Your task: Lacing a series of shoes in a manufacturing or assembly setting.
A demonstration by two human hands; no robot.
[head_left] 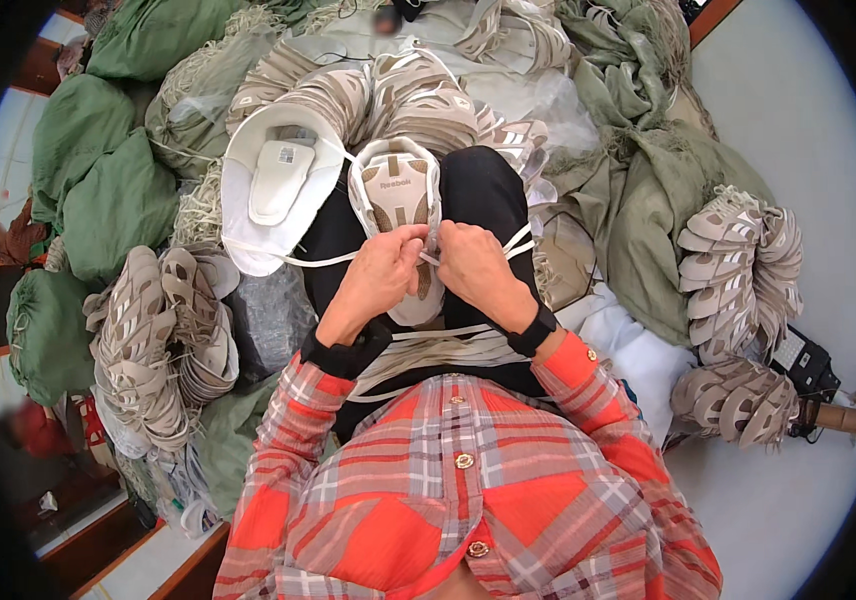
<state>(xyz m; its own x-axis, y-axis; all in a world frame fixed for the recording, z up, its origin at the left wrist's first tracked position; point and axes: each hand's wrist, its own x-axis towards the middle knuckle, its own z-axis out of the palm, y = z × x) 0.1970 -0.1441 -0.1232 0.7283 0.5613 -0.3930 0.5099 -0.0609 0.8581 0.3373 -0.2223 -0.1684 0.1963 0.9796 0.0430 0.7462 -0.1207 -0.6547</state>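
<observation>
A beige-and-white shoe upper (392,190) with brown patches lies across my lap between my knees, its tongue showing. My left hand (380,272) is closed, thumb and fingertips pinched on a white shoelace (323,262) at the upper's left edge. Opposite it, my right hand (478,268) pinches the lace at the right edge of the opening. The fingertips of both hands nearly meet over the upper. Loose lace trails out to either side of my hands. On my left thigh rests a white shoe-shaped piece (283,185) with a label on it.
Rows of stacked beige uppers (418,100) lie just beyond my knees. More bundles stand at the left (138,345) and at the right (738,270). Green cloth sacks (108,190) crowd the left side. A dark device (803,365) lies by the right bundle.
</observation>
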